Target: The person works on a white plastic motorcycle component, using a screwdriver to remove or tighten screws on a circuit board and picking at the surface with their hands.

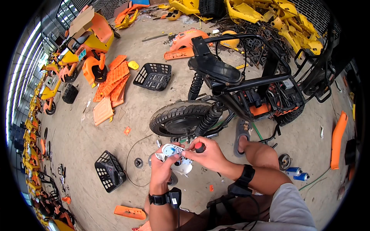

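In front of me my left hand (162,165) grips a white plastic housing (185,168) whose open face shows a pale circuit board (173,149) with small parts and wires. The left thumb presses on the board's edge. My right hand (211,154) is closed around a screwdriver (199,147) with a red and black handle end. Its thumb and fingertips touch the near right side of the board. The screwdriver's tip is hidden. Just beyond both hands is the rear wheel (179,118) of a stripped black scooter frame (246,79).
Black plastic baskets (110,171) (153,77) sit on the concrete floor. Orange panels (112,82) lie at the left, near a sprocket (138,163) and a cable. Blue spray cans (300,176) lie at the right. Yellow panels (246,11) are heaped at the back; scooters (48,90) line the left.
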`<state>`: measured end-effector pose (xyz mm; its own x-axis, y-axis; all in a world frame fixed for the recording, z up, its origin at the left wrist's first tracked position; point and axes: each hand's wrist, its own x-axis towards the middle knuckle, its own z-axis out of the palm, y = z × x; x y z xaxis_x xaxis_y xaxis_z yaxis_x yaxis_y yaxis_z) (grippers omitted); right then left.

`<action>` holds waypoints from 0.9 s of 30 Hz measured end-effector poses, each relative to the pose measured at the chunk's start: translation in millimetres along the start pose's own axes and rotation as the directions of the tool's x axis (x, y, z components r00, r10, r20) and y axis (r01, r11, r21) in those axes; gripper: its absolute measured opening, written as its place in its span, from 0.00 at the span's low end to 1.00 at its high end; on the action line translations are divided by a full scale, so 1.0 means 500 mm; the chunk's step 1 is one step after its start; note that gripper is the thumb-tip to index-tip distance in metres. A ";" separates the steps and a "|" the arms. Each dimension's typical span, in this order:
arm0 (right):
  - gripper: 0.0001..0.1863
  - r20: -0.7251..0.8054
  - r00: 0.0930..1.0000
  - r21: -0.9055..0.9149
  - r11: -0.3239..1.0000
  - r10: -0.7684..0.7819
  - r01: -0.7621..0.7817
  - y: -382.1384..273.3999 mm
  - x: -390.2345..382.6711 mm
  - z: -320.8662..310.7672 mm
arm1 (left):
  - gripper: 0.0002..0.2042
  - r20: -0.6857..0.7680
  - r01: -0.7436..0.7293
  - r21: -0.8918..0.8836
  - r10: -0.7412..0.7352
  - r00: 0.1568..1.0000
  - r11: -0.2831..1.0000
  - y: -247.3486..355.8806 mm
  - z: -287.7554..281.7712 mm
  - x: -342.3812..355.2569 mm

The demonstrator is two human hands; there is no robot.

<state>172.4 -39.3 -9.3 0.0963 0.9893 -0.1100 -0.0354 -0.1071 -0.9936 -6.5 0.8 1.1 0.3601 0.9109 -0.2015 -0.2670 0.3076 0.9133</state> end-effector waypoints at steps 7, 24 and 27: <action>0.12 0.006 1.000 0.019 1.000 0.003 -0.003 0.007 -0.002 0.001 | 0.15 -0.002 0.003 0.087 -0.003 1.000 0.996 0.006 0.010 0.000; 0.14 0.182 0.969 0.283 0.934 0.169 -0.216 -0.003 -0.003 -0.004 | 0.19 -0.145 -0.100 -0.369 0.049 0.988 0.924 0.015 -0.012 0.005; 0.14 0.210 0.965 0.270 0.939 0.158 -0.213 -0.010 -0.008 -0.001 | 0.18 -0.133 -0.109 -0.408 0.059 0.989 0.906 0.018 -0.013 0.002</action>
<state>172.8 -42.9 -4.0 -0.1219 0.9583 -0.2583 -0.3228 -0.2844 -0.9027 -14.5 6.4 6.6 0.2211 0.9560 -0.1927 -0.6460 0.2916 0.7055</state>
